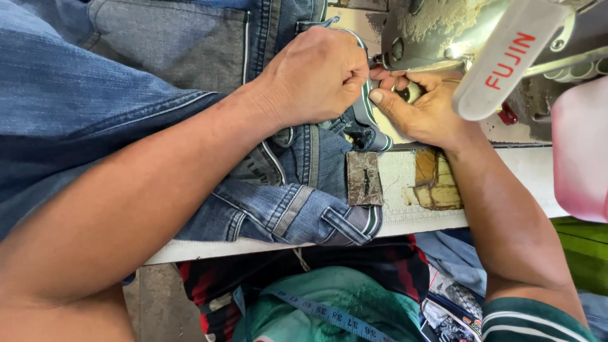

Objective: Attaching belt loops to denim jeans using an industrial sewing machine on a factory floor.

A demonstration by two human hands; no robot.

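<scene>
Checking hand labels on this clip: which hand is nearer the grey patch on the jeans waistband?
Right. The right hand sits just above and to the right of the grey patch, thumb on the striped band. The left hand grips the denim farther up, to the patch's upper left.

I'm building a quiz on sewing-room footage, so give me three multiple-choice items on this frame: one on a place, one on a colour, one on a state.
1. Where does the brown patch sit?
A. on the jeans' waistband
B. on the floor
C. on the person's sleeve

2. What colour is the measuring tape over the person's lap?
A. yellow
B. blue
C. white

3. How is the left hand placed?
A. lifted off the cloth
B. closed down on the jeans by the sewing machine
C. flat on the bare table

Answers:
1 A, the patch lies on the waistband near the white table edge.
2 B, the tape shows blue against green cloth.
3 B, its fingers curl onto the denim, meeting the right hand under the machine head.
</scene>
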